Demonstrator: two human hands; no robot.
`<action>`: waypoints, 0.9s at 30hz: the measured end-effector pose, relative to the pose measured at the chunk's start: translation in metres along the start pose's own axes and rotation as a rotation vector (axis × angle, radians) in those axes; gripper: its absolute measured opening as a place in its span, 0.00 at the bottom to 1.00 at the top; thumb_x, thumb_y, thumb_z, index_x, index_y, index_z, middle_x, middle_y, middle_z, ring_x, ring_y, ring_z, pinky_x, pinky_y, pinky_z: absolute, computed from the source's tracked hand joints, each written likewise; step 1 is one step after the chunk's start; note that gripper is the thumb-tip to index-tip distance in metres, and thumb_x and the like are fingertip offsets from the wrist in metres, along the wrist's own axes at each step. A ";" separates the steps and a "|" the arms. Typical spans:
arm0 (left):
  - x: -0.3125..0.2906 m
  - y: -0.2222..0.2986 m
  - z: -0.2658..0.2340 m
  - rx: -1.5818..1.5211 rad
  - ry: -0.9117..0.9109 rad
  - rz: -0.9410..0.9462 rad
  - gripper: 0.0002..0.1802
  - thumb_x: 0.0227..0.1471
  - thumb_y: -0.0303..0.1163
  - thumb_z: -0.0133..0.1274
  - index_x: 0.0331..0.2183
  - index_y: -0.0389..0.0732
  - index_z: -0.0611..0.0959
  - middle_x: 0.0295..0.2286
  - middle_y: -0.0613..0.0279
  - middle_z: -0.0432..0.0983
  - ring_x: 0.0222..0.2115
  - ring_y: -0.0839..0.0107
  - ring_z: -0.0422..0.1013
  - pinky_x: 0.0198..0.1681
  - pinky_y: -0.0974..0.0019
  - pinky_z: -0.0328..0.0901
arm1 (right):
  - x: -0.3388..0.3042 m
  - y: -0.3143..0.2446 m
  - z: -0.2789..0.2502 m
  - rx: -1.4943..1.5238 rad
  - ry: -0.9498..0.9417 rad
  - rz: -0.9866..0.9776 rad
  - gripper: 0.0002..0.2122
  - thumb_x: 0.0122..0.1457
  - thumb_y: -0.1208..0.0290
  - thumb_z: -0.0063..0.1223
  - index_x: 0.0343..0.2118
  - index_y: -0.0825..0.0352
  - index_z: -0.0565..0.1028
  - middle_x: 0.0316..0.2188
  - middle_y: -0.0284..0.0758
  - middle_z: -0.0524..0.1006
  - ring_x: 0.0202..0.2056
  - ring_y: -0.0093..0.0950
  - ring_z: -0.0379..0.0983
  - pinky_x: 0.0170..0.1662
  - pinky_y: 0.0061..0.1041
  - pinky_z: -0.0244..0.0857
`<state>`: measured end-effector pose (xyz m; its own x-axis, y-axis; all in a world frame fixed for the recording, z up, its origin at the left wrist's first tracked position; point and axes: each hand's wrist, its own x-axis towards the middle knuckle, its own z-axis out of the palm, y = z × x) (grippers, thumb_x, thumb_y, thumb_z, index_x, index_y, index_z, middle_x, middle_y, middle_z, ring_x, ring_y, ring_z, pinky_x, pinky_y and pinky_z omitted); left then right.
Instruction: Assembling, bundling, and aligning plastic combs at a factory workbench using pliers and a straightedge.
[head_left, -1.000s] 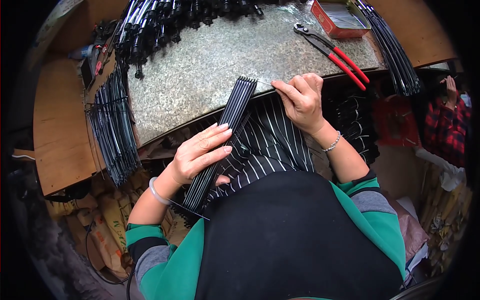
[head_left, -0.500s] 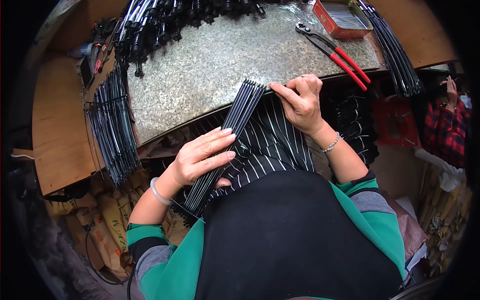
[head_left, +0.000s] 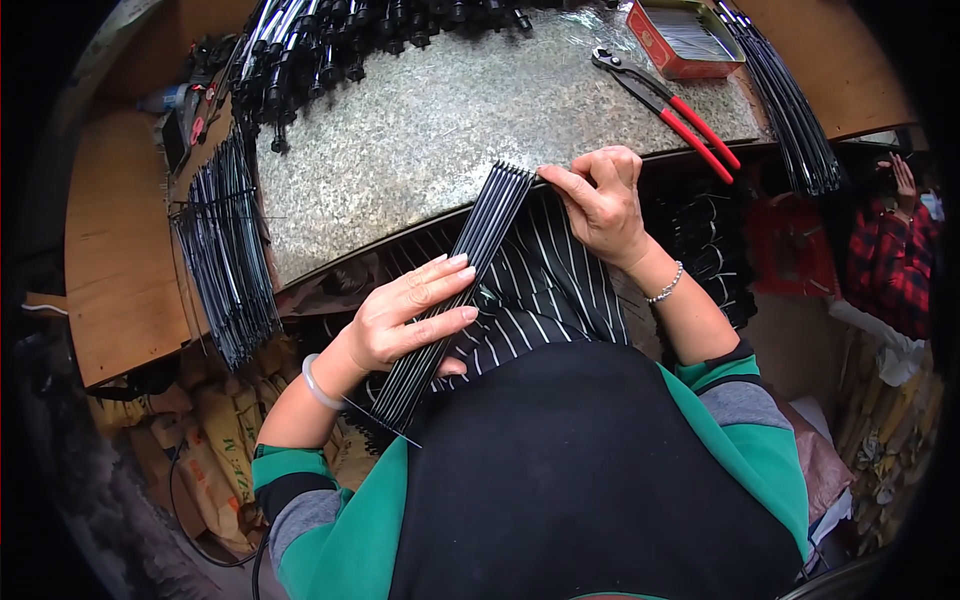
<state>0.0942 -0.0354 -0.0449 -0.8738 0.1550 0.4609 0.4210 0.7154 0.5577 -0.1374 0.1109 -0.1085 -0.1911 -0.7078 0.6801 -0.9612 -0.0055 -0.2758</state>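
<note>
A flat bundle of thin black rods (head_left: 490,217) slants over my lap, its far tips just past the front edge of the stone-patterned table. My left hand (head_left: 408,312) grips it across its middle, fingers on top and thumb tip showing below. The far ends of the rods lie almost level, side by side. Right beside those tips, my right hand (head_left: 606,208) is closed in a pinch of thumb and forefinger. Whatever sits in that pinch is too small to make out. Striped dark cloth (head_left: 535,280) covers my lap under the bundle.
Red-handled pliers (head_left: 680,122) and a red tin of thin pins (head_left: 685,45) lie at the back right. Black rod bundles hang over the left edge (head_left: 222,255) and right edge (head_left: 785,100). Black-capped rods (head_left: 350,35) pile up at the back. Another person's plaid sleeve (head_left: 890,260) is far right.
The rod bundle and my left hand have shifted slightly to the right. My right hand keeps its pinch almost in place. The other person's hand at far right has moved slightly.
</note>
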 end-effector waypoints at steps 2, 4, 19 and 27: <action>0.001 0.000 0.001 -0.004 -0.005 0.009 0.25 0.37 0.43 0.61 0.36 0.36 0.79 0.39 0.43 0.72 0.44 0.49 0.68 0.47 0.52 0.63 | -0.001 -0.005 0.002 -0.024 0.000 0.006 0.13 0.45 0.77 0.55 0.36 0.59 0.76 0.24 0.27 0.65 0.30 0.27 0.60 0.43 0.30 0.52; 0.001 0.000 0.001 -0.003 -0.008 0.013 0.25 0.37 0.43 0.61 0.36 0.37 0.79 0.39 0.43 0.72 0.44 0.49 0.68 0.47 0.52 0.63 | -0.003 -0.010 0.006 -0.067 0.000 0.019 0.14 0.45 0.77 0.54 0.37 0.60 0.75 0.24 0.28 0.65 0.31 0.27 0.60 0.43 0.30 0.52; 0.001 0.001 0.000 0.029 -0.018 0.035 0.24 0.36 0.42 0.60 0.36 0.37 0.79 0.39 0.44 0.72 0.43 0.49 0.68 0.47 0.52 0.64 | -0.003 -0.005 0.004 -0.046 -0.041 0.001 0.15 0.45 0.79 0.51 0.38 0.60 0.75 0.25 0.30 0.65 0.33 0.29 0.60 0.43 0.31 0.53; 0.002 0.000 0.001 0.014 -0.027 0.028 0.24 0.35 0.41 0.61 0.36 0.38 0.79 0.40 0.44 0.72 0.44 0.49 0.68 0.47 0.52 0.63 | 0.001 0.001 0.002 -0.025 -0.074 0.001 0.15 0.45 0.77 0.52 0.39 0.60 0.74 0.26 0.30 0.65 0.33 0.29 0.59 0.43 0.31 0.52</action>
<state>0.0920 -0.0341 -0.0446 -0.8682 0.1936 0.4569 0.4422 0.7198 0.5352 -0.1379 0.1091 -0.1093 -0.1780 -0.7581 0.6274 -0.9658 0.0126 -0.2589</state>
